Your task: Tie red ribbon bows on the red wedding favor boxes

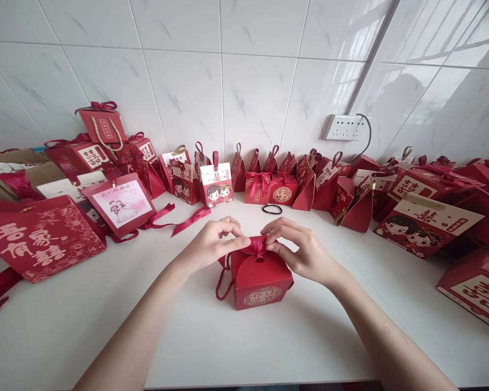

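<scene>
A red gift box (263,279) with a gold emblem on its front stands upright on the white table before me. Its curved top flaps meet at a dark red ribbon bow (258,247). My left hand (218,239) pinches the bow's left loop between thumb and fingers. On the other side, my right hand (299,247) has its thumb and fingers closed on the right part of the ribbon. A twisted red cord handle (224,282) hangs down the box's left side. Some of the ribbon is hidden behind my fingers.
Rows of red and white gift boxes (215,184) line the tiled wall, with more boxes (427,222) at the right and bags (44,236) at the left. A loose red ribbon (191,220) and a black hair tie (272,209) lie behind the box. A power strip (346,128) is on the wall.
</scene>
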`<state>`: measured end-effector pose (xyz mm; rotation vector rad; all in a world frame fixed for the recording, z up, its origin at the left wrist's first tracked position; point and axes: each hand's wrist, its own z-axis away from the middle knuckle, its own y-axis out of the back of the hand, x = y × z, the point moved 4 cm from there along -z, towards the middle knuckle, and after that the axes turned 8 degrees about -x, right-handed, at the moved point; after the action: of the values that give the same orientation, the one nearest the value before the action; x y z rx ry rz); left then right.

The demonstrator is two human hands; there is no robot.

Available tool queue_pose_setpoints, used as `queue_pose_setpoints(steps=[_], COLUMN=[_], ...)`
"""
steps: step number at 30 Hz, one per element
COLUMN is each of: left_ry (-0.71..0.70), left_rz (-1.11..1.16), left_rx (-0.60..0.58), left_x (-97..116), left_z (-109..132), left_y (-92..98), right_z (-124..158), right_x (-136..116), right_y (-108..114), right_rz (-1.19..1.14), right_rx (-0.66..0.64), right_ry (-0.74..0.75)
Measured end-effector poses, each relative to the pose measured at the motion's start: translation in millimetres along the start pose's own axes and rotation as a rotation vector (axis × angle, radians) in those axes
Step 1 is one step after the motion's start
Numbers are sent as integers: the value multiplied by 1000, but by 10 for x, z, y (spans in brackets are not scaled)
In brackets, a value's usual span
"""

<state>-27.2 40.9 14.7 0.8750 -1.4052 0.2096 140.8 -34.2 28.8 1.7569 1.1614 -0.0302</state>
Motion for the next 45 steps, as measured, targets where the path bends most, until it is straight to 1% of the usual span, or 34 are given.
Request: queue_pose_setpoints(steps=[4,8,13,16,18,20,22,23,24,25,26,27,29,31,34,39,43,45], left_ry=[31,39,57,76,101,158,239,273,299,319,334,348,385,417,412,313,259,236], left_rz=[-3,-29,-32,-30,-22,-1,26,39,47,50,46,35,-2,-31,-22,47,122,159], left_rx=[21,16,5,-50,-115,-176,-224,-243,-256,-265,-269,-265,-240,-219,-234,-237,-232,-219], left_x=[21,33,36,59,77,79,65,57,51,46,43,39,29,20,16,-5,-49,-62], left_z=[33,60,75,97,119,141,157,162,163,161,159,155,150,146,136,85,37,21], left_y=[56,89,121,119,105,89,73,64,57,52,49,50,63,76,70,27,-11,-16], right_z=[12,20,41,52,48,34,27,31,42,58,75,92,117,123,110,78,93,98], right_x=[13,14,13,8,-15,-38,-27,-6,20,45,60,62,42,14,-9,-8,22,32], right_y=[30,62,122,144,146,153,172,178,175,161,138,112,77,63,27,-24,-25,-11], right_rz=[30,26,48,53,21,-33,-89,-123,-162,-209,-262,-316,-391,-406,-355,-269,-271,-267], right_rx=[-62,-131,-175,-191,-189,-144,-54,-21,-15,-46,-109,-186,-311,-353,-353,-313,-343,-323], right_ry=[-18,-48,-64,-76,-75,-94,-201,-288,-387,-485,-565,-619,-669,-681,-684,-619,-618,-612])
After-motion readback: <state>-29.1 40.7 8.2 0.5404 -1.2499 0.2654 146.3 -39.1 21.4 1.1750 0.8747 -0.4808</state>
